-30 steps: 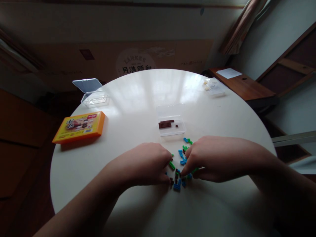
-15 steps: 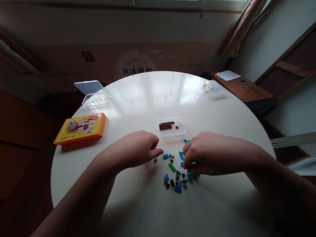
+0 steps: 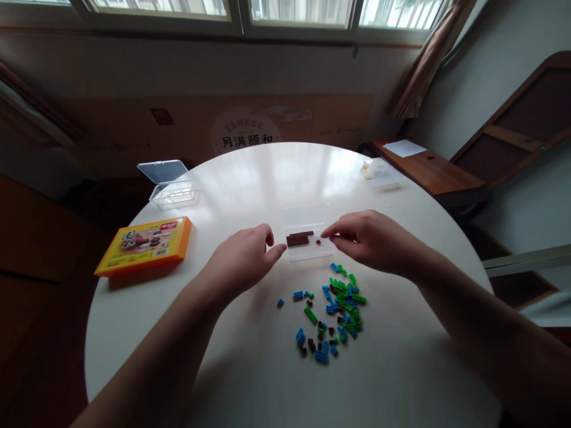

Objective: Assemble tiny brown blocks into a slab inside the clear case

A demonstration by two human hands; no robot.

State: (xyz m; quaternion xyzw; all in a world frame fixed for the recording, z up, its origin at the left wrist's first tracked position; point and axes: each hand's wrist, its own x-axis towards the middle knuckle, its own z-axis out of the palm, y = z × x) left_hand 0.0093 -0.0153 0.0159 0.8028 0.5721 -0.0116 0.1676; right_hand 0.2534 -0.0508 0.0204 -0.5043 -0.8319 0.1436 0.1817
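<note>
My right hand is over the right edge of a clear plastic box, with thumb and fingertips drawn close together. Whatever may be between them is too small to make out. Dark brown bricks lie in rows inside the box, and a single small brown brick rests to their right. My left hand hovers by the box's left side, its thumb apart from the curled index finger and nothing visible between them. Nearer to me, loose green bricks, blue bricks and brown bricks are scattered on the white table.
An orange and yellow game box lies at the left. Behind it stands an open clear box. A clear container with pale pieces sits at the back right. Beyond the table's edge is a wooden desk with paper on it.
My right hand has moved from the brick pile up and forward to the box's right edge, uncovering green and blue bricks. The left hand stays beside the box. The view has tilted up.
</note>
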